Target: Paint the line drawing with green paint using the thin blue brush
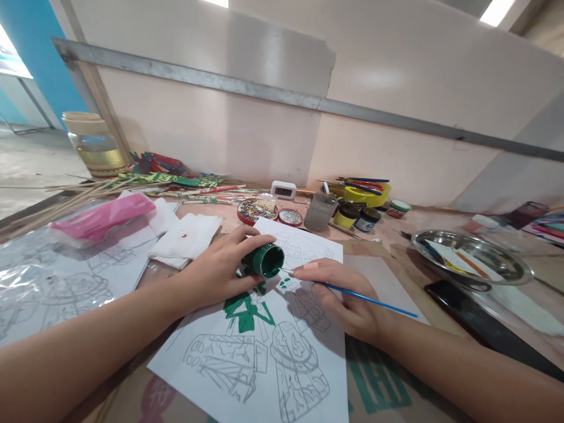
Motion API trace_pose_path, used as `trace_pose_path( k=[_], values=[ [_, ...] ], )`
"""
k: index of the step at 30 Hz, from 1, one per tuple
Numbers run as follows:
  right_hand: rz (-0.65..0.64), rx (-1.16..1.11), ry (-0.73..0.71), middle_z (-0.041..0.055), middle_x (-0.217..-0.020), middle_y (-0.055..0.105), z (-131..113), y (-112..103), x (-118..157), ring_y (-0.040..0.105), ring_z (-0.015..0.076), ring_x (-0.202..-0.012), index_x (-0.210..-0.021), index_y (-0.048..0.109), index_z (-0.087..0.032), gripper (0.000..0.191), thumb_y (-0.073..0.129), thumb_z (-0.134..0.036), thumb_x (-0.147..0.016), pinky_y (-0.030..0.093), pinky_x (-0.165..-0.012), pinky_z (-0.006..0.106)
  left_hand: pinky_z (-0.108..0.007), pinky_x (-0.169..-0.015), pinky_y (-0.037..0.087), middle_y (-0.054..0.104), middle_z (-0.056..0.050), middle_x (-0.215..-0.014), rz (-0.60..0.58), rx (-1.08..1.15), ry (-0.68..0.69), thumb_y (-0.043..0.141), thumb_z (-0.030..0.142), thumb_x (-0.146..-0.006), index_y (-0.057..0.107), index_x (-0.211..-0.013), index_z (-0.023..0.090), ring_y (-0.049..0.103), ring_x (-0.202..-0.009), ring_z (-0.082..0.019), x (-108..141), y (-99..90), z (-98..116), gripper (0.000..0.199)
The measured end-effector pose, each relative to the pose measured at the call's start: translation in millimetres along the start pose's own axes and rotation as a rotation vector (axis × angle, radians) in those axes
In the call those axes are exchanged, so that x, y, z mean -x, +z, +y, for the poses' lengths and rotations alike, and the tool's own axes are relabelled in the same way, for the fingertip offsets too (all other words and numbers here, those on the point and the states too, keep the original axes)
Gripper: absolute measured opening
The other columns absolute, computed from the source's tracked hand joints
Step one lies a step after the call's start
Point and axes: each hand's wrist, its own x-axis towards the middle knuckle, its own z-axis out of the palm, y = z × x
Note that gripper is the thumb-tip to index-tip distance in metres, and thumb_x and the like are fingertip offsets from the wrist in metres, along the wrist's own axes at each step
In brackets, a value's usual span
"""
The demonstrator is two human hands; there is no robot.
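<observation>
A small jar of green paint [268,260] is tilted on its side, its mouth facing right, and my left hand [224,264] grips it. My right hand [346,294] holds a thin blue paintbrush [370,298], whose tip is at the jar's mouth. Below both hands lies a white sheet of paper [259,388] with pencil drawings. Green paint fills parts of one drawing [247,314] just under the jar, and small green spots show on another beside it.
Behind the paper stand red-rimmed trays of beads [258,210], a cloudy water cup [320,211] and paint jars [346,215]. Folded tissues [187,235] and a pink packet [106,217] lie left. To the right are a metal bowl [520,273] and a black phone-like object [484,323].
</observation>
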Motion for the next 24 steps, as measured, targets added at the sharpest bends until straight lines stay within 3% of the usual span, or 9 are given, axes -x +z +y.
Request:
trace_pose_path(
  k=[17, 24],
  values=[
    [-0.057, 0.007, 0.043, 0.0070, -0.101, 0.080, 2.0, 4.4, -3.0, 0.075, 0.0208, -0.093, -0.113, 0.072, -0.025, 0.026, 0.056, -0.013, -0.096, 0.061, -0.082, 0.035, -0.045, -0.106, 0.051, 0.048, -0.010, -0.144, -0.039, -0.030, -0.001, 0.065, 0.026, -0.090, 0.042, -0.145, 0.034, 0.053, -0.131, -0.031, 0.0, -2.9, 3.5, 0.060],
    [-0.004, -0.055, 0.046, 0.0077, -0.106, 0.078, 0.2, 0.2, 4.1, 0.073, 0.0220, -0.100, -0.116, 0.069, -0.025, 0.031, 0.048, -0.011, -0.097, 0.060, -0.086, 0.038, -0.045, -0.107, 0.050, 0.050, -0.009, -0.144, -0.031, -0.003, -0.025, 0.065, 0.031, -0.092, 0.043, -0.145, 0.032, 0.055, -0.130, -0.030, -0.7, -3.2, 4.2, 0.057]
  ],
)
